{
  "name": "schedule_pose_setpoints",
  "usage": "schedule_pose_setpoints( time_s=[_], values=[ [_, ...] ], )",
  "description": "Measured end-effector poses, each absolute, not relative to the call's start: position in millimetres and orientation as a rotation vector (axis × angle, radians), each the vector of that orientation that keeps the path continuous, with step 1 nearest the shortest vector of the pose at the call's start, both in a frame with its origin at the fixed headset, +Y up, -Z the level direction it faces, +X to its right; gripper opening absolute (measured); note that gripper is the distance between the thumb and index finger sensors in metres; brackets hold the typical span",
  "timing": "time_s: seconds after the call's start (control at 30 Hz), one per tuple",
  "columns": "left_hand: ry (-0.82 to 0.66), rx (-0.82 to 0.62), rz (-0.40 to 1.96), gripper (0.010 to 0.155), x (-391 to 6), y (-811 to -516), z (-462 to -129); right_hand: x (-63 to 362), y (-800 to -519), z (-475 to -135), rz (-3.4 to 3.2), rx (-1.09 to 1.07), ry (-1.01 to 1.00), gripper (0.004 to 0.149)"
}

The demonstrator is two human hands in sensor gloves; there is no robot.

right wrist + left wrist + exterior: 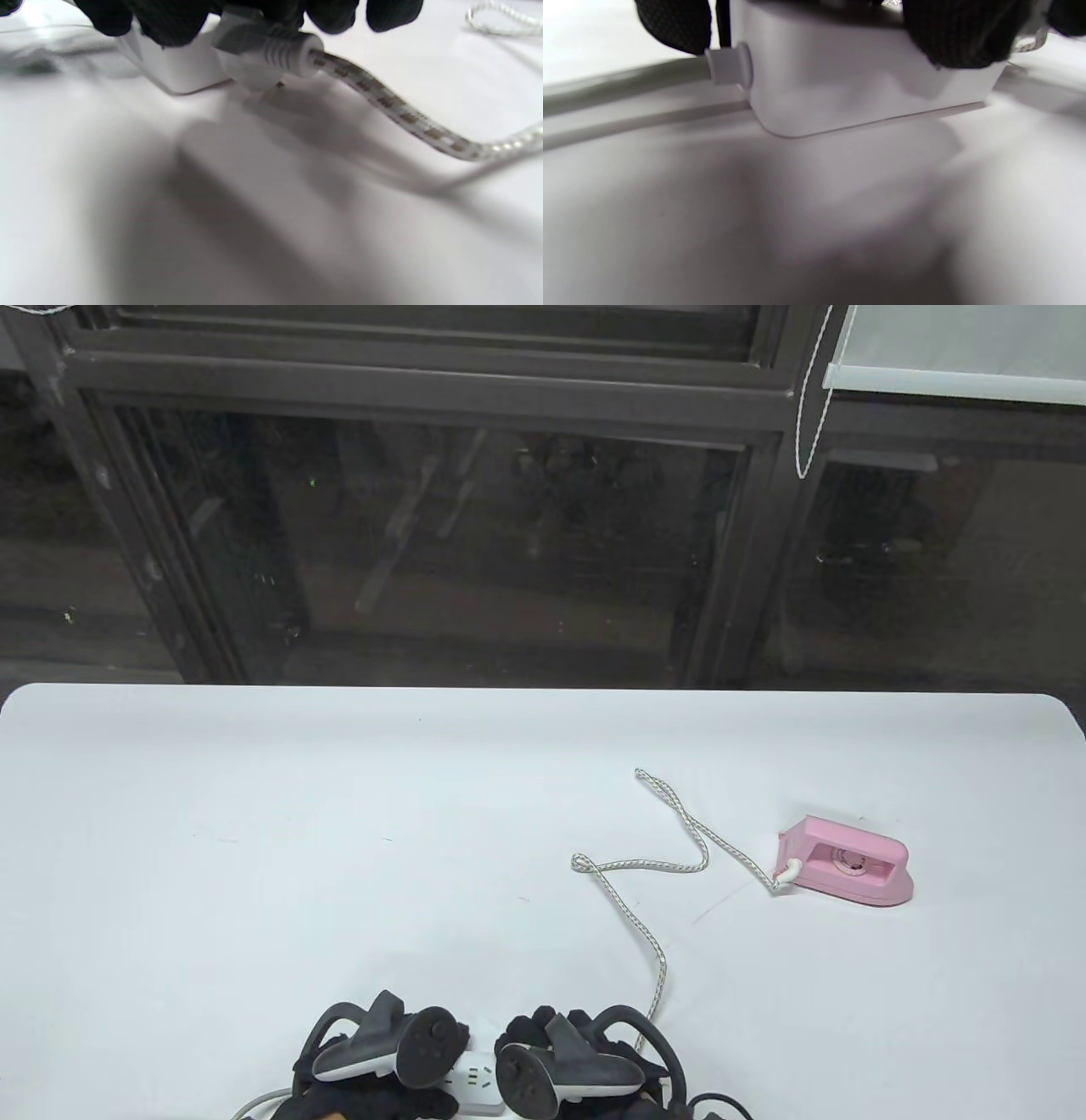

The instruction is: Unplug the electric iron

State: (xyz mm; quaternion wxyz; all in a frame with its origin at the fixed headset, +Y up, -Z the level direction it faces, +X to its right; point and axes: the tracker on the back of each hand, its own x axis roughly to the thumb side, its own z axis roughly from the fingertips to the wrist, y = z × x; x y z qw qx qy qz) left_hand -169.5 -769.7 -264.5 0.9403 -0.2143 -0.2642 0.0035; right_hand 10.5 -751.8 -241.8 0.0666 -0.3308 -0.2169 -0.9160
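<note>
Both hands lie knuckles-up: left [382, 1052] grips power strip [475, 1073], right [568, 1056] pinches plug [271, 53].

A small pink iron [848, 863] sits flat on the white table's right side, handle up, well away from the strip. Its braided white cord [657, 869] leaves the iron's left end, zigzags in loose bends across the table and runs down to a ribbed white plug [271, 53] at the near edge. The plug lies at the end of a white power strip [477, 1073]; in the right wrist view it looks partly out, a metal pin tip showing beneath it
</note>
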Motion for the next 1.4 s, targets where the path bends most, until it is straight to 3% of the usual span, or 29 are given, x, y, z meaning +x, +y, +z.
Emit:
schedule_pose_setpoints(
  time_s=[0.1, 0.37, 0.53, 0.67, 0.77, 0.87, 1.07, 1.4],
  values=[
    [-0.544, -0.444, -0.024, 0.081, -168, -769, -263, 9, -751, -240, -2.731, -0.985, -0.726, 0.070],
    [-0.545, -0.449, -0.025, 0.083, -168, -770, -263, 10, -746, -243, -2.777, -1.011, -0.688, 0.071],
    [-0.553, -0.454, 0.046, 0.095, -173, -762, -263, 21, -721, -245, -2.980, -1.078, -0.499, 0.071],
    [-0.569, -0.221, 0.250, 0.095, -189, -728, -264, 39, -699, -250, -3.161, -1.046, -0.120, 0.072],
    [-0.569, -0.070, 0.330, 0.093, -204, -709, -264, 53, -685, -251, -3.309, -1.006, 0.027, 0.072],
    [-0.552, -0.029, 0.338, 0.092, -213, -704, -266, 60, -679, -248, -3.392, -1.042, 0.173, 0.073],
    [-0.554, -0.061, 0.306, 0.092, -211, -707, -266, 62, -697, -256, -3.319, -1.039, 0.062, 0.080],
    [-0.562, -0.069, 0.330, 0.092, -211, -708, -265, 58, -700, -254, -3.291, -1.062, 0.031, 0.080]
  ],
)
